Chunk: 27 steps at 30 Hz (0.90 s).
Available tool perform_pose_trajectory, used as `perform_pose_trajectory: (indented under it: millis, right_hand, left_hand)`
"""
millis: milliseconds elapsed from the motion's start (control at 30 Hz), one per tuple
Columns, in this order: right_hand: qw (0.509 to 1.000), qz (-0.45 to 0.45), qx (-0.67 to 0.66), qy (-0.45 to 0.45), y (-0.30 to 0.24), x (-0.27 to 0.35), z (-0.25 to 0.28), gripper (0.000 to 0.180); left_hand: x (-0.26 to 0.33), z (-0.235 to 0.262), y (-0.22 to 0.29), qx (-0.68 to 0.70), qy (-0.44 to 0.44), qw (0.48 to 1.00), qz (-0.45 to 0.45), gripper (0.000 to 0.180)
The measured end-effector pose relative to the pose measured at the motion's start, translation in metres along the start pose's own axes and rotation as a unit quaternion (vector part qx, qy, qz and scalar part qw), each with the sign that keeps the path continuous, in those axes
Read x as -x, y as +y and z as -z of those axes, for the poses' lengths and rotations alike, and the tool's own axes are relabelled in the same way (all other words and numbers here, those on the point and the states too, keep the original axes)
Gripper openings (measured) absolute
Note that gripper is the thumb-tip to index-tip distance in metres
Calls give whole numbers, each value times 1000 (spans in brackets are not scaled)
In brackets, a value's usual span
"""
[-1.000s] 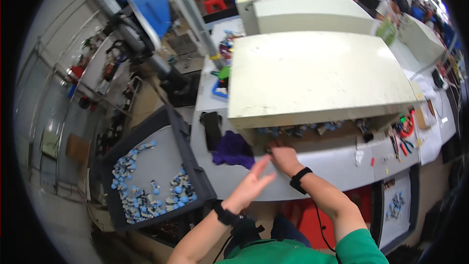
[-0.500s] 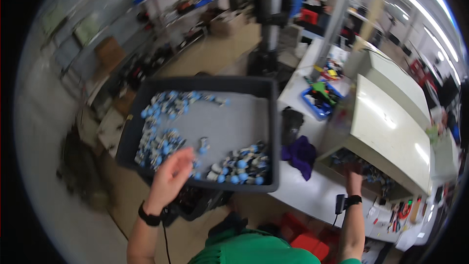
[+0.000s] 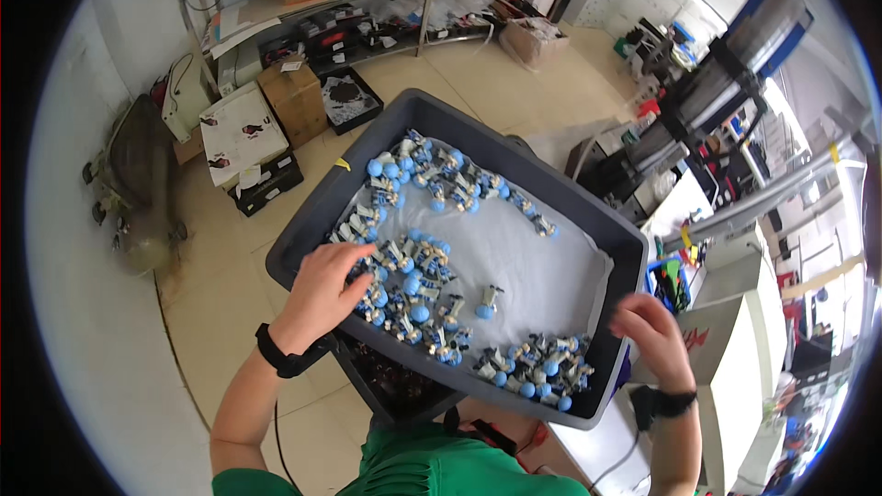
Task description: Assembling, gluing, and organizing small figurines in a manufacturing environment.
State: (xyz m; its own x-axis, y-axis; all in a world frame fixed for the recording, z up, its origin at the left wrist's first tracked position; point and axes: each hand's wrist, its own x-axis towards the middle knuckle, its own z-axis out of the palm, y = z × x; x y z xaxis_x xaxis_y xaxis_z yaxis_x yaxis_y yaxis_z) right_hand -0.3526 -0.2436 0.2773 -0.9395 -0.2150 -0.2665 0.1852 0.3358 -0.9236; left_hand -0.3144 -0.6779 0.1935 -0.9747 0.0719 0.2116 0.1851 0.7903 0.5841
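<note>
A large dark grey bin holds many small blue-and-grey figurines with round blue parts. They lie in clusters along the far left, the left side and the near right corner. One lone figurine lies near the middle of the bin's grey bottom. My left hand hovers over the bin's left edge beside the left cluster of figurines, thumb and fingers apart, with nothing seen in it. At the right rim is my right hand, fingers curled inward; whatever they may hold is hidden. Both wrists wear black bands.
Below the near left edge stands another black bin with dark contents. To the right are a white worktable, white box-like housings and a blue tray. Cardboard boxes and loaded shelves stand at the far left.
My right hand has come out of the white housing on the right and moved left to the bin's rim. My view has turned left; my left hand stays near the left cluster.
</note>
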Motion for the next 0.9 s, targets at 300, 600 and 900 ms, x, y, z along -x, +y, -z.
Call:
perform_pose_trajectory:
  millis: [300,600,900]
  right_hand:
    - [995,-73,43,57,51,-250,-113,66]
    - [982,-32,134,132,83,-304,-132,68]
    - [939,77,282,181,62,-289,-177,66]
  left_hand:
    - [-114,-2,-9,-24,-202,975,85,69]
    - [-160,-56,-35,-76,-178,955,225,85]
    - [-150,-55,-28,-53,-173,959,217,80]
